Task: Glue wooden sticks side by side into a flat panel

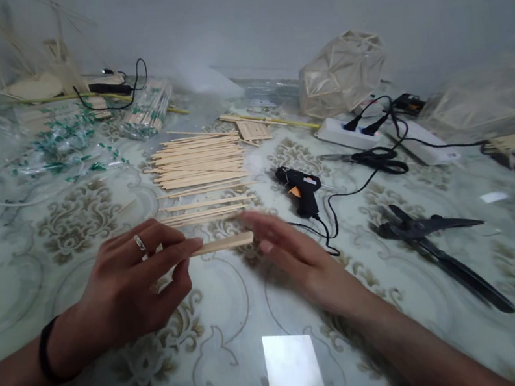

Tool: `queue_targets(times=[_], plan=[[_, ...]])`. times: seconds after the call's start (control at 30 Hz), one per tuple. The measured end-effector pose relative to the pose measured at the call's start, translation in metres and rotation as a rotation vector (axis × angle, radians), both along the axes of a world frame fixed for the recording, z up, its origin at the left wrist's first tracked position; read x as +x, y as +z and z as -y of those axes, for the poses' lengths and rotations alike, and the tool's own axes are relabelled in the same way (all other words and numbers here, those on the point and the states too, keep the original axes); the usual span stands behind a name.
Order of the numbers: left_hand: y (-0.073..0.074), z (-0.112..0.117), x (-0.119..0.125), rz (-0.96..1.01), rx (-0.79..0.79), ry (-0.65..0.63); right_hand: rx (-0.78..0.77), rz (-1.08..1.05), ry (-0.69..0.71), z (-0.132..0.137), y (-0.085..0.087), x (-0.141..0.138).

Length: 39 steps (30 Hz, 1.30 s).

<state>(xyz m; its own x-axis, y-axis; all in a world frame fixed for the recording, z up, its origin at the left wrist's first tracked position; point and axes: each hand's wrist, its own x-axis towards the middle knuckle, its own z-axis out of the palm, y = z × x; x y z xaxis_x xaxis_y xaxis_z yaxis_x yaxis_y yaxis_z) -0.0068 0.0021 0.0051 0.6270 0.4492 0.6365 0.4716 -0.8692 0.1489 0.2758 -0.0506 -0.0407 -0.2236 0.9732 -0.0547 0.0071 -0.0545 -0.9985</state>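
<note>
My left hand (138,279), with a ring and a black wristband, pinches a short bundle of thin wooden sticks (226,243) by its left end. The bundle lies level, just above the patterned tabletop. At its right end is my right hand (292,253), fingers stretched out and slightly blurred; whether it touches the tips I cannot tell. Just beyond the hands lie a few separate wooden sticks (205,204) in rows. Behind them a large pile of chopsticks-like wooden sticks (197,161) is spread side by side.
To the right are a black glue gun (303,188), black scissors (378,159), a white power strip (346,133) and dark cutting pliers (430,240). Stick-built frames (340,70) stand at the back. Plastic wrappers (66,142) and packed sticks (147,109) lie back left.
</note>
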Motion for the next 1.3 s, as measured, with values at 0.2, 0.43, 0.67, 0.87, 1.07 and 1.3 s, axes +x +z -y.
queue_targets(times=[0.2,0.43,0.67,0.87,1.07,1.3], plan=[[-0.008,0.006,0.000,-0.081,-0.107,-0.309,0.038,0.024,0.008,0.000,0.018,0.003],[-0.011,0.021,0.008,-0.276,-0.261,-0.444,-0.167,-0.013,0.333,0.002,0.009,-0.009],[-0.026,0.026,0.010,-0.420,-0.421,-0.451,0.017,0.236,-0.025,-0.004,0.026,0.017],[-0.030,0.023,0.010,-0.344,-0.392,-0.365,0.101,0.403,0.132,0.008,0.032,0.005],[-0.035,0.021,0.009,-0.312,-0.469,-0.299,0.281,0.698,0.302,0.023,0.023,-0.006],[-0.035,0.018,0.012,-0.284,-0.506,-0.311,0.299,0.703,0.318,0.026,0.019,-0.005]])
